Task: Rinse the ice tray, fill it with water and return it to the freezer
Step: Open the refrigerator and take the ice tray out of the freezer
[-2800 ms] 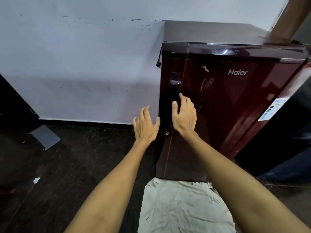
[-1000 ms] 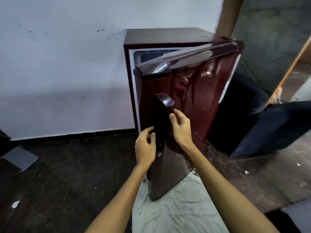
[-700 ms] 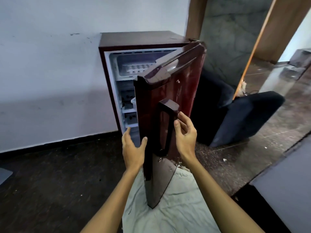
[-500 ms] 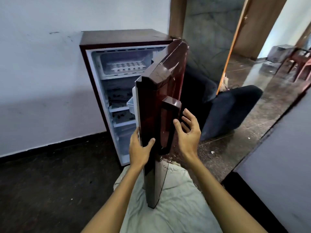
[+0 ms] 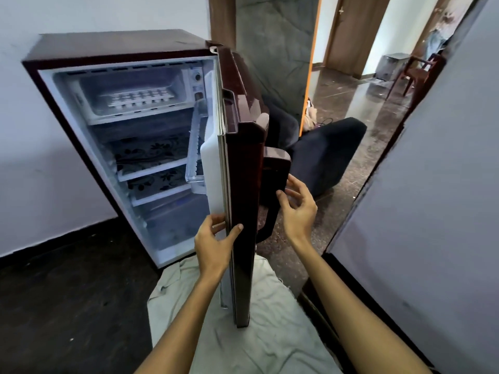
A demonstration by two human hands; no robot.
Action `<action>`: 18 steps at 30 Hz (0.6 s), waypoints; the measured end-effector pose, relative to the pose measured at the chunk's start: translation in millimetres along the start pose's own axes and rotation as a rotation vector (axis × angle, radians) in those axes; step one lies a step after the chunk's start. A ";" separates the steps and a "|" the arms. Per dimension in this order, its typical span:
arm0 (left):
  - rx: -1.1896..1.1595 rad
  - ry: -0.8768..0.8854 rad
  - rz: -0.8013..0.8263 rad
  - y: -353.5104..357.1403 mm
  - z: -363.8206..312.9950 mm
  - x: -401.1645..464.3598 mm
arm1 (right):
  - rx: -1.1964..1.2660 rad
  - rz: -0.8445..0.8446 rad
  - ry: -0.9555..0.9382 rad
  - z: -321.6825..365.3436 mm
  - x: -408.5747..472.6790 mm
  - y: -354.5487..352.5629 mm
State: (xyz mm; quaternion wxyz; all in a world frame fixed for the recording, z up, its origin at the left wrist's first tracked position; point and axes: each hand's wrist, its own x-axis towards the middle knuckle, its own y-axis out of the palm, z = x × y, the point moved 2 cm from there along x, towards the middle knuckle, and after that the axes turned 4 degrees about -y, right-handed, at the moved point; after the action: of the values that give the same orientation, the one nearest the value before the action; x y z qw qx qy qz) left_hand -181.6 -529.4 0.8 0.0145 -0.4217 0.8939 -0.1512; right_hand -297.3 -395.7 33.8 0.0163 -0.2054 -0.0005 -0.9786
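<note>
Cloth [image 5: 259,327]: pale, crumpled, on the dark floor [image 5: 67,306] below my forearms; the door's bottom corner stands over it.

Left hand [image 5: 214,242]: on the free edge of the door [image 5: 243,211], thumb on the maroon outer face, fingers wrapped round to the white inner lining. It grips that edge.

Right hand [image 5: 298,211]: just beside the handle [image 5: 272,184], fingers spread and loosely bent, holding nothing; fingertips near the handle's side, contact cannot be told.

Door: swung wide open, edge-on to me, hinged at the fridge's right side; a clear bin [image 5: 195,149] on its inner face.

Fridge [image 5: 89,54]: maroon cabinet, white interior, against the white wall [image 5: 40,163]. Two flower-patterned shelves [image 5: 151,155] at mid height.

Freezer [image 5: 135,98]: top compartment of the fridge, open to view.

Ice tray [image 5: 139,98]: white, lying flat on the freezer floor, near its front edge, apart from both hands.

Beyond the door: a dark seat [image 5: 326,149]; further, a red chair [image 5: 415,71] on a glossy floor.
</note>
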 end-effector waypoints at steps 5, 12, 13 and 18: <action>0.006 0.005 0.007 38.7 -11.5 -5.7 | -0.044 -0.005 -0.023 -14.8 29.3 -31.2; 0.061 0.023 0.020 85.4 -26.8 -8.0 | -0.052 -0.025 -0.008 -32.1 64.5 -64.5; 0.075 0.018 0.014 92.3 -28.3 -7.4 | -0.049 -0.029 -0.003 -34.1 69.7 -68.8; 0.084 0.000 0.046 119.7 -42.6 -6.8 | -0.055 -0.043 0.007 -41.6 91.2 -85.0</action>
State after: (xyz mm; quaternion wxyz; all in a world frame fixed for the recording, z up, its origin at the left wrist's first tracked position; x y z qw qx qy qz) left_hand -273.4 -441.5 7.0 0.0356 -0.4001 0.8962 -0.1883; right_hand -400.2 -314.0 32.8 -0.0102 -0.2022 0.0219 -0.9790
